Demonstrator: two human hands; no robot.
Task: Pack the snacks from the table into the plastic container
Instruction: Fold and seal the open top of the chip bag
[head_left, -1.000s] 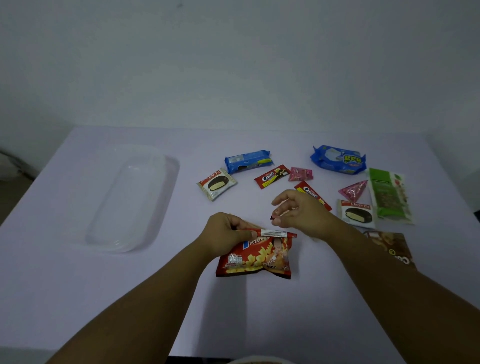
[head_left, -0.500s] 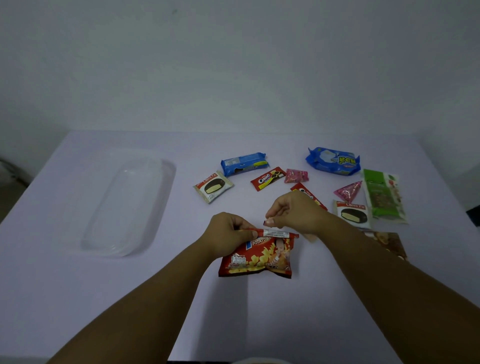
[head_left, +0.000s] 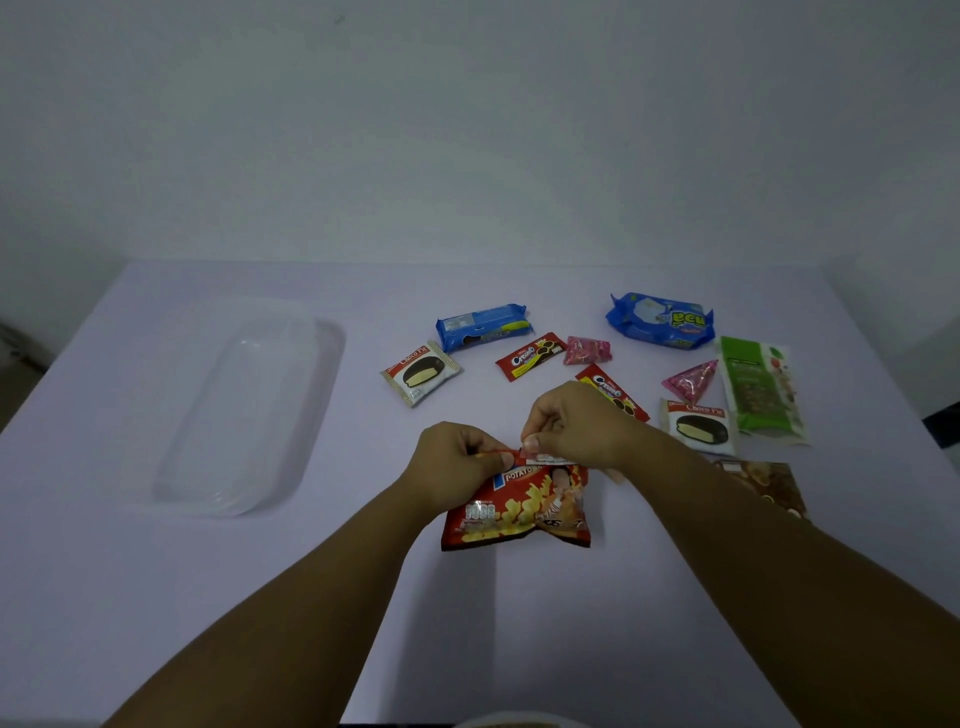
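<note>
- Chips come first: the red chip bag (head_left: 519, 506) is in the middle of the table (head_left: 519, 623), near the person, and both hands pinch its top edge.
- The left hand (head_left: 460, 462) has thumb and finger closed on the top left corner of the bag.
- The right hand (head_left: 576, 426) has its fingertips (head_left: 531, 443) closed on the top strip, just beside the left hand.
- The bag looks puffy and light (mostly air, I think), so it should lift easily. It is soft and crinkly, and the chips inside could break if squeezed. The flat top strip is a good place to hold.
- The clear box (head_left: 249, 410) sits well apart on the left side of the table. It looks empty, so I think no snack is packed yet.
- Other snacks lie behind and to the right: a white pie pack (head_left: 421, 379), a blue cookie pack (head_left: 483, 327), a small red cookie pack (head_left: 530, 356), a pink candy (head_left: 587, 349), a big blue bag (head_left: 660, 321), a pink triangle candy (head_left: 691, 382), a green bag (head_left: 761, 392), a second pie pack (head_left: 698, 426) and a brown bag (head_left: 763, 486).
- One more red cookie pack (head_left: 613, 392) is partly hidden behind the right hand.
- These small packs are flat and look light too.
</note>
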